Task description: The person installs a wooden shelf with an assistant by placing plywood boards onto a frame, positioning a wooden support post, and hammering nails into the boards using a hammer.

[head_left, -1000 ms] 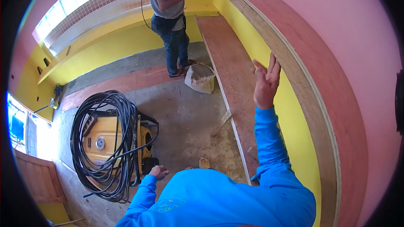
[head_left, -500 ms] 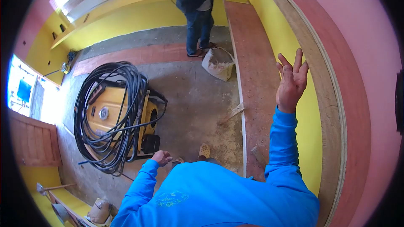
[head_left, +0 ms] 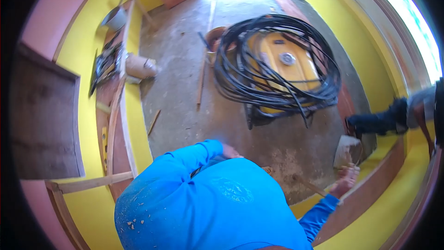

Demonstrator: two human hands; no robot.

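My left hand hangs close in front of my blue shirt, its fingers mostly hidden behind the shirt. Off to the right, my right hand is raised with loosely bent fingers apart and nothing visible in it; it is slightly blurred. Beyond that hand, from this view, lies the reddish-brown ledge along the yellow wall. A yellow machine with a round cap stands on the floor ahead, apart from both hands. Draped over it is a large coil of black cable.
Another person's dark trousers show at right, beside a whitish sack. A wood-framed shelf runs along the left wall, holding tools and a grey bucket. A brown bag and a bucket stand on the concrete floor.
My view has swung left, so the machine and coil now appear further right and the left shelf shows fully. My right hand appears lower, its fingers less stretched.
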